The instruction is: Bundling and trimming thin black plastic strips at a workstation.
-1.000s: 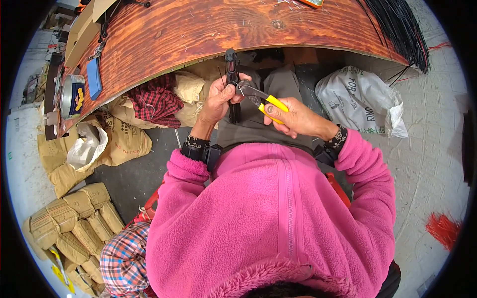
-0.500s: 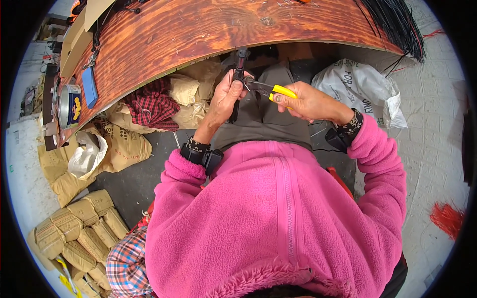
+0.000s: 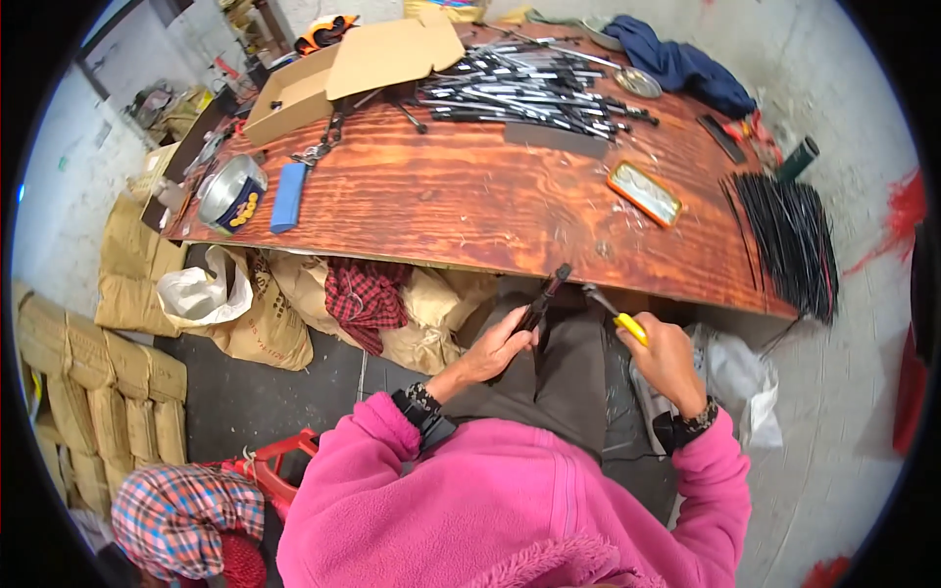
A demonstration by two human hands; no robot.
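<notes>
Over my lap, just off the near edge of the wooden table [image 3: 392, 201], my left hand [image 3: 497, 350] is closed round a short black rod [image 3: 549, 291]. The rod slants up and to the right, and its lower part is hidden by my fingers. To its right, my right hand [image 3: 667, 361] grips a pair of pliers [image 3: 630, 327] with yellow handles. Their dark jaws lie near the table edge, apart from the rod; whether they are open is too blurred to tell.
Many black-and-silver rods [image 3: 529, 83] are heaped at the back beside a cardboard box [image 3: 294, 96]. An orange-rimmed tray [image 3: 644, 193] lies right of centre, black strips [image 3: 784, 235] at the right edge. A tin [image 3: 233, 196] and blue block [image 3: 287, 198] are left. Sacks [image 3: 250, 323] stand below.
The view has tilted up, bringing more tabletop into sight. My right hand has drawn the pliers away from the black rod, to the right. My left hand still holds the rod.
</notes>
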